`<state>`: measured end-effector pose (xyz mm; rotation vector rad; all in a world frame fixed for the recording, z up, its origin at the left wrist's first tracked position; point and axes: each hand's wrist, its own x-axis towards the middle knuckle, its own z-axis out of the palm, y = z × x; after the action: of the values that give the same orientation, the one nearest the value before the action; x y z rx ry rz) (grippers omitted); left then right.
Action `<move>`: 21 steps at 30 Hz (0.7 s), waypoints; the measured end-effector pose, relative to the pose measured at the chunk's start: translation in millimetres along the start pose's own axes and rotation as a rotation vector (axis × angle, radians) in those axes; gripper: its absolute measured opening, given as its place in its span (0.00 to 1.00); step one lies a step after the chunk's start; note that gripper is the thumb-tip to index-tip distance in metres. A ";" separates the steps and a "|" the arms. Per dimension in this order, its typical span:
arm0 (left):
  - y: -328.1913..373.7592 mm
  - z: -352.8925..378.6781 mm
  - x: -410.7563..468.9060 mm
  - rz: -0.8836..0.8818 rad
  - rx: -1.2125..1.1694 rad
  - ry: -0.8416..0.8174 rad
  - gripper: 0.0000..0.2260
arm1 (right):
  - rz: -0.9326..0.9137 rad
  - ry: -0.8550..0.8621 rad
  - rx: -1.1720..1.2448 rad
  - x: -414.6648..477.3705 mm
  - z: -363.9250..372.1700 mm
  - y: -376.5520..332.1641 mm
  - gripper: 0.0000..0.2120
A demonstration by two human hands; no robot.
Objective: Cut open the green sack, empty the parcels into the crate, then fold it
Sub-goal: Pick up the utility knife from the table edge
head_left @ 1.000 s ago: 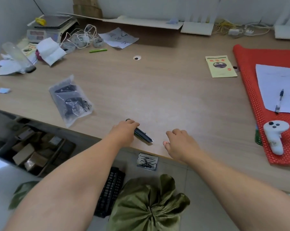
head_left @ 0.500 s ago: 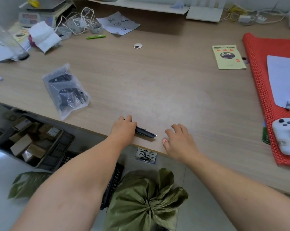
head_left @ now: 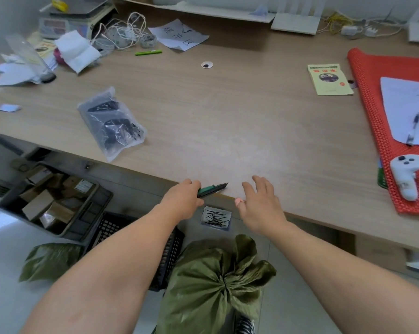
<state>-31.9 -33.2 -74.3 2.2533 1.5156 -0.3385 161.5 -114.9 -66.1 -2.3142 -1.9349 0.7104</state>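
At the near edge of the desk [head_left: 227, 131], the left hand [head_left: 183, 201] closes its fingers around a green utility knife [head_left: 212, 189]; the right hand [head_left: 261, 203] hovers open beside it. Below the desk stands the green sack [head_left: 210, 285], tied shut, looking soft and bulky; best gripped at its bunched neck.

I can make out large handwritten characters and a boxed cross on the creased white sheet [head_left: 178, 34] at the desk's far side, though not legibly. The yellow booklet [head_left: 329, 79] carries a red title, too blurred to read.
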 end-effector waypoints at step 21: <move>-80.3 185.0 -138.0 -0.183 -0.286 0.039 0.19 | 0.185 -0.241 0.117 -138.7 215.7 -19.8 0.20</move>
<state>-154.7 -205.1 -197.3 1.9171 1.6774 -0.1188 47.7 -296.1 -208.9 -2.4543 -1.7205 1.1343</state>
